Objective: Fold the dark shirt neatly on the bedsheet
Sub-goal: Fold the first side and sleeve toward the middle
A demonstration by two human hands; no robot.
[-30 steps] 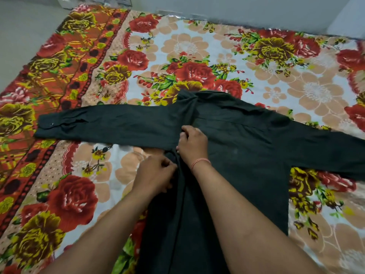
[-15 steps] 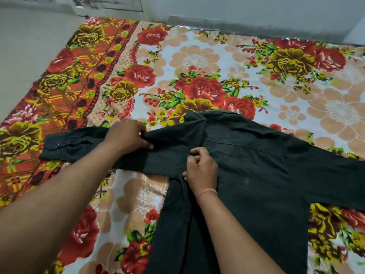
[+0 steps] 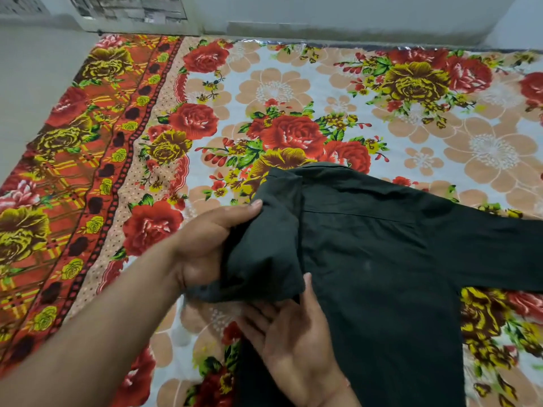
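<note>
Head view: left hand (image 3: pixel 202 248) grips the bunched sleeve (image 3: pixel 264 254), folding it onto the shirt (image 3: pixel 382 274) on the bedsheet (image 3: pixel 279 89). Right hand (image 3: pixel 296 336), open & flat, pins the shirt edge. Next, I think: lay sleeve flat, w/o creases.

We're in a home here, a plain domestic room by the look of it. A bedsheet (image 3: pixel 338 83) printed with big red and yellow roses and peach blossoms lies spread flat, its orange patterned border running down the left side. Beside that border there's bare grey floor (image 3: pixel 35 83), and along the far edge a pale painted wall (image 3: pixel 352 13) rises straight up. A dark shirt (image 3: pixel 382 259) lies spread on the sheet, household laundry being handled with bare hands.
</note>
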